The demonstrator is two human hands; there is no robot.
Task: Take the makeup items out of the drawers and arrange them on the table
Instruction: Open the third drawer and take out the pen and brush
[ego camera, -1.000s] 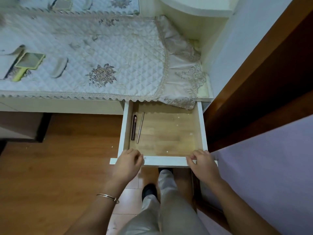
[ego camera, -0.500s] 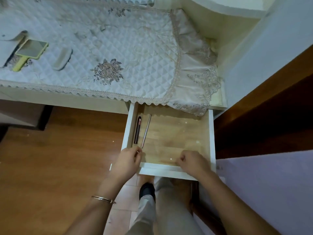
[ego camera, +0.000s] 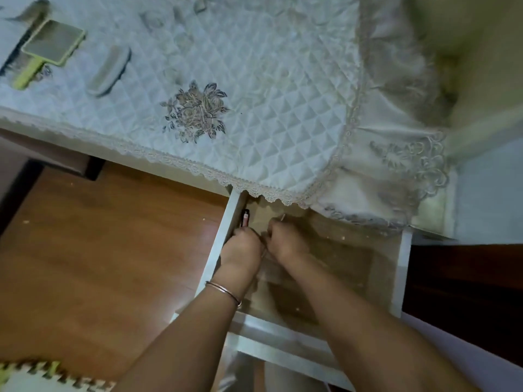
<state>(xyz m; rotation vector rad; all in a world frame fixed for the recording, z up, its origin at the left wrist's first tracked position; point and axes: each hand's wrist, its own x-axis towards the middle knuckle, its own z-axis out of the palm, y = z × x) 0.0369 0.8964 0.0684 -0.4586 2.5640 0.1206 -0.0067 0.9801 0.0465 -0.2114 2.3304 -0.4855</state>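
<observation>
By the look of it you are working partway through the job. The table (ego camera: pixel 431 219), which is wearing a quilted cloth (ego camera: pixel 283 94), is already carrying a green hand mirror (ego camera: pixel 53 42), a pale curved piece (ego camera: pixel 109 70) beside it and a dark brush-like thing (ego camera: pixel 17 52) at the far left edge. The drawer (ego camera: pixel 400 267) is standing pulled out under the table's right end. Its wooden floor is showing only two things, a dark pencil (ego camera: pixel 245 217) lying along the left wall and a thin silvery stick (ego camera: pixel 282 217) just beside it, so I am judging that this drawer is nearly emptying out once those two are sitting on the cloth. You are reaching in with both hands: your left hand (ego camera: pixel 240 250) is curling over the near end of the pencil, and your right hand (ego camera: pixel 285 241) is curling over the stick, whose tip is poking out beyond the knuckles. Both are bending at the knuckles, but blur and the backs of your hands are hiding the fingertips, so I cannot tell whether either hand is actually gripping yet. Other parts are hiding too — the back of the drawer under the lace trim (ego camera: pixel 198 169), any other drawers, and the left part of the table, which the frame is cutting off. The pale curved piece is blurring too much to name.
</observation>
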